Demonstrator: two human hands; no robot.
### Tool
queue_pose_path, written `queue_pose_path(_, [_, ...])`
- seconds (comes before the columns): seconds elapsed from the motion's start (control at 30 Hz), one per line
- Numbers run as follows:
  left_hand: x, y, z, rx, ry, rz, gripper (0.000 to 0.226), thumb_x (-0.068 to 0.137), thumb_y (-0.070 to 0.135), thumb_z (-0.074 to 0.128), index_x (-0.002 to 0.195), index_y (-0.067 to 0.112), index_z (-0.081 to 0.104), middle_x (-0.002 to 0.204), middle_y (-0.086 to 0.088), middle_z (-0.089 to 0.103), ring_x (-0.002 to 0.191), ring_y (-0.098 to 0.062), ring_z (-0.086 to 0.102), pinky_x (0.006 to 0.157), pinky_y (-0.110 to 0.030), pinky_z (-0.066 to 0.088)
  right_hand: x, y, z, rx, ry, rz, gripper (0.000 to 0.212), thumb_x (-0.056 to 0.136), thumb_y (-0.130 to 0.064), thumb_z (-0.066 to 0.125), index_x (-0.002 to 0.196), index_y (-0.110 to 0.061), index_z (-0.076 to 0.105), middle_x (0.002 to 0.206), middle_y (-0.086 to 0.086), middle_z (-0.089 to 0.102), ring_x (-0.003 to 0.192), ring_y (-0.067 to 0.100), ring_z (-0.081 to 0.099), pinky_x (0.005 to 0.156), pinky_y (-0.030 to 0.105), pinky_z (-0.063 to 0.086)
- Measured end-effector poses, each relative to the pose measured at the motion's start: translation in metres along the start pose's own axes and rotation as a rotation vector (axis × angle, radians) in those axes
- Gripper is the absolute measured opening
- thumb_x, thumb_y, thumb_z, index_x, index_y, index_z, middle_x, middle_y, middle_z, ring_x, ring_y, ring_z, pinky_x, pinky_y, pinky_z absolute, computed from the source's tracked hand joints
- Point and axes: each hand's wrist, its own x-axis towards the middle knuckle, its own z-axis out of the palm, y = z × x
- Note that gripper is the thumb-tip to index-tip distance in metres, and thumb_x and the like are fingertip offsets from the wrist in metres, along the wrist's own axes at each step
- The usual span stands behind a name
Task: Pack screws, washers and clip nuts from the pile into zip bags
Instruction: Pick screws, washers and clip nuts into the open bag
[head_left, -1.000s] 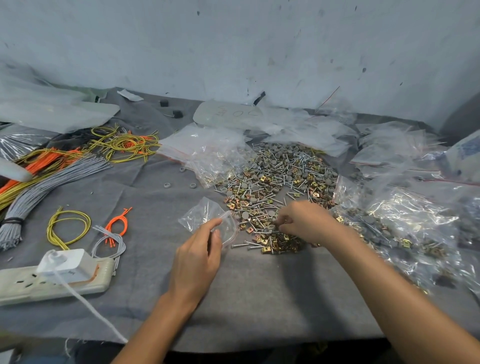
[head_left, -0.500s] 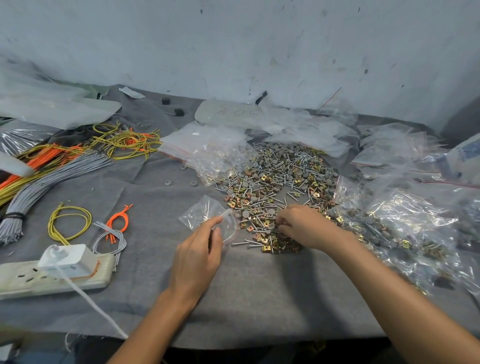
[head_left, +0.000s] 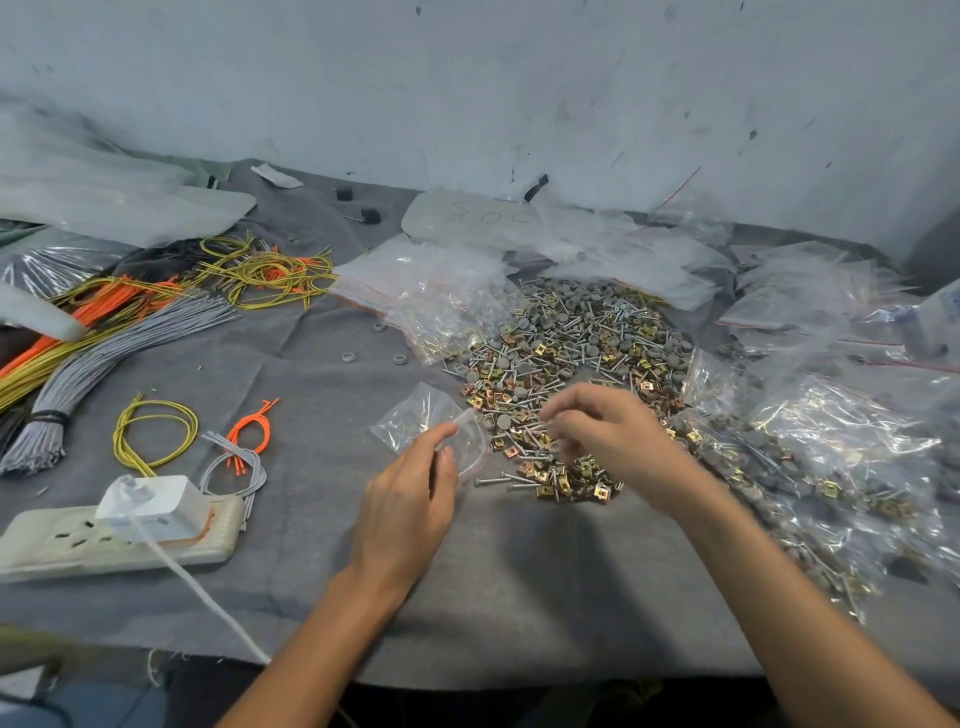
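A pile of screws, grey washers and gold clip nuts lies on the grey cloth at centre. My left hand pinches the mouth of a small clear zip bag with a red seal line, just left of the pile's near edge. My right hand hovers over the near part of the pile with fingers curled and fingertips together; the hand is blurred and I cannot make out what it pinches. Filled bags lie heaped at the right.
Empty zip bags lie behind the pile. Wire bundles in grey, orange and yellow spread at the left. A power strip with a white charger sits near the front left edge. Loose grey washers dot the cloth.
My right hand has lifted off the pile's near edge and moved a little left, toward the bag's mouth. My left hand keeps holding the bag in the same place.
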Motion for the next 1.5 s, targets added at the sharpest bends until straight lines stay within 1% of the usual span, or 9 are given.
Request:
queue_pose_path(0.2, [-0.001, -0.001, 0.000, -0.018, -0.007, -0.016, 0.029, 0.098, 0.024, 0.050, 0.126, 0.025, 0.057, 0.101, 0.001, 0.073, 0.092, -0.016, 0.062, 0.070, -0.022, 0.041, -0.003, 0.002, 0.072, 0.302, -0.113, 0.012, 0.019, 0.098, 0.003, 0.055, 0.097, -0.010, 0.070, 0.080, 0.004, 0.068, 0.073, 0.013, 0.063, 0.070, 0.027, 0.058])
queue_pose_path(0.37, [-0.001, -0.002, 0.000, -0.019, 0.007, -0.005, 0.030, 0.098, 0.025, 0.049, 0.127, 0.024, 0.057, 0.110, 0.003, 0.073, 0.099, -0.016, 0.060, 0.076, -0.021, 0.042, 0.008, 0.012, 0.096, -0.307, 0.047, -0.261, 0.018, 0.100, -0.016, 0.056, 0.108, -0.024, 0.070, 0.093, -0.012, 0.057, 0.084, 0.006, 0.056, 0.077, 0.025, 0.046])
queue_pose_path(0.47, [-0.001, -0.001, 0.000, -0.017, 0.002, -0.004, 0.032, 0.099, 0.030, 0.045, 0.129, 0.024, 0.056, 0.106, 0.001, 0.074, 0.097, -0.016, 0.061, 0.074, -0.022, 0.043, 0.008, 0.017, 0.103, -0.567, 0.089, -0.341, 0.019, 0.102, -0.027, 0.051, 0.113, -0.025, 0.066, 0.097, -0.009, 0.043, 0.096, 0.017, 0.050, 0.076, 0.037, 0.046])
queue_pose_path(0.57, [-0.001, -0.001, 0.000, -0.016, -0.003, 0.001, 0.031, 0.099, 0.031, 0.045, 0.129, 0.027, 0.055, 0.100, -0.001, 0.074, 0.092, -0.018, 0.061, 0.070, -0.026, 0.043, 0.010, 0.019, 0.099, -0.645, 0.025, -0.307, 0.021, 0.101, -0.028, 0.055, 0.115, -0.028, 0.071, 0.093, -0.005, 0.045, 0.092, 0.021, 0.051, 0.074, 0.038, 0.046])
queue_pose_path(0.73, [0.000, -0.001, 0.000, 0.005, 0.001, 0.007, 0.031, 0.098, 0.026, 0.050, 0.128, 0.026, 0.056, 0.087, -0.001, 0.069, 0.079, -0.021, 0.058, 0.061, -0.026, 0.038, 0.014, 0.008, 0.050, -0.504, 0.072, -0.238, 0.014, 0.095, -0.027, 0.068, 0.104, -0.034, 0.076, 0.083, -0.015, 0.050, 0.074, 0.000, 0.050, 0.065, 0.018, 0.035])
queue_pose_path(0.9, [0.000, -0.001, 0.000, 0.017, 0.003, 0.009, 0.032, 0.096, 0.020, 0.055, 0.128, 0.025, 0.057, 0.083, 0.002, 0.068, 0.077, -0.019, 0.057, 0.058, -0.022, 0.034, 0.023, 0.010, -0.017, -0.760, -0.030, -0.022, 0.008, 0.095, -0.024, 0.067, 0.098, -0.030, 0.072, 0.089, -0.019, 0.065, 0.083, 0.000, 0.062, 0.073, 0.024, 0.053])
queue_pose_path(1.03, [0.000, -0.001, 0.000, 0.019, -0.006, 0.009, 0.032, 0.097, 0.023, 0.053, 0.128, 0.025, 0.057, 0.083, 0.002, 0.069, 0.078, -0.018, 0.058, 0.060, -0.019, 0.031, 0.027, 0.021, -0.034, -0.945, -0.190, 0.062, 0.009, 0.093, -0.025, 0.070, 0.099, -0.030, 0.072, 0.090, -0.017, 0.065, 0.086, 0.006, 0.064, 0.076, 0.025, 0.052])
queue_pose_path(1.2, [0.000, 0.001, -0.001, 0.036, -0.002, 0.015, 0.032, 0.096, 0.020, 0.055, 0.128, 0.023, 0.058, 0.084, 0.003, 0.069, 0.075, -0.017, 0.058, 0.059, -0.017, 0.031, 0.032, 0.026, -0.026, -1.072, -0.190, 0.031, 0.014, 0.093, -0.028, 0.067, 0.107, -0.029, 0.069, 0.098, -0.009, 0.066, 0.087, 0.013, 0.061, 0.074, 0.031, 0.051])
queue_pose_path(1.5, [0.000, 0.003, -0.002, 0.028, -0.011, 0.011, 0.032, 0.096, 0.019, 0.055, 0.127, 0.020, 0.060, 0.083, -0.003, 0.069, 0.077, -0.020, 0.057, 0.060, -0.018, 0.031, 0.035, 0.032, -0.020, -0.966, -0.164, -0.010, 0.001, 0.096, -0.028, 0.066, 0.095, -0.027, 0.065, 0.096, -0.008, 0.066, 0.090, 0.015, 0.062, 0.079, 0.034, 0.053])
